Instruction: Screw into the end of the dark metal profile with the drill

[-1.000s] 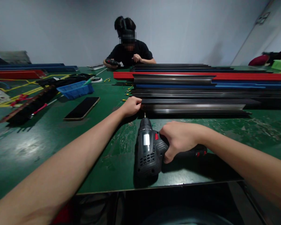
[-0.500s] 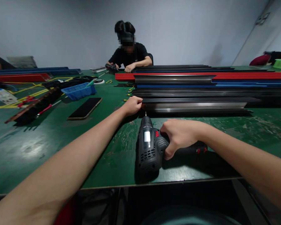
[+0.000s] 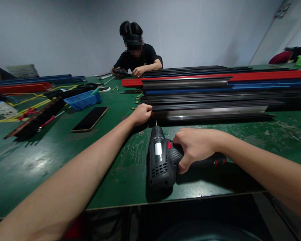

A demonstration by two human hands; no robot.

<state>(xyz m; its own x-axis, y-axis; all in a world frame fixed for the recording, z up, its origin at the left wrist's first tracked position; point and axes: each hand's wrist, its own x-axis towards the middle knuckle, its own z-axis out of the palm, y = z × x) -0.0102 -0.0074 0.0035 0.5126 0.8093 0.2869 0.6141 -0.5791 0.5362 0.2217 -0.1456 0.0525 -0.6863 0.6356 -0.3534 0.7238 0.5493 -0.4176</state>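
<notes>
My right hand (image 3: 194, 145) is wrapped round the handle of a black cordless drill (image 3: 162, 164), which lies on its side over the green table (image 3: 117, 174). The drill's bit points away from me, at the left end of a dark metal profile (image 3: 205, 113). At that same end my left hand (image 3: 141, 114) is closed, its fingertips against the profile; whatever small piece may be between them is hidden. Small yellow-green wire ends (image 3: 137, 102) show just beyond my left hand.
Behind lie more profiles, among them a red one (image 3: 132, 82). To the left are a phone (image 3: 90, 119), a blue basket (image 3: 84, 100) and a dark strip with wires (image 3: 37, 120). Across the table a person (image 3: 137, 57) holds another drill (image 3: 119, 71).
The view has shifted slightly. Both my hands and the drill keep nearly the same places at the profile's end. The person opposite leans a little further left.
</notes>
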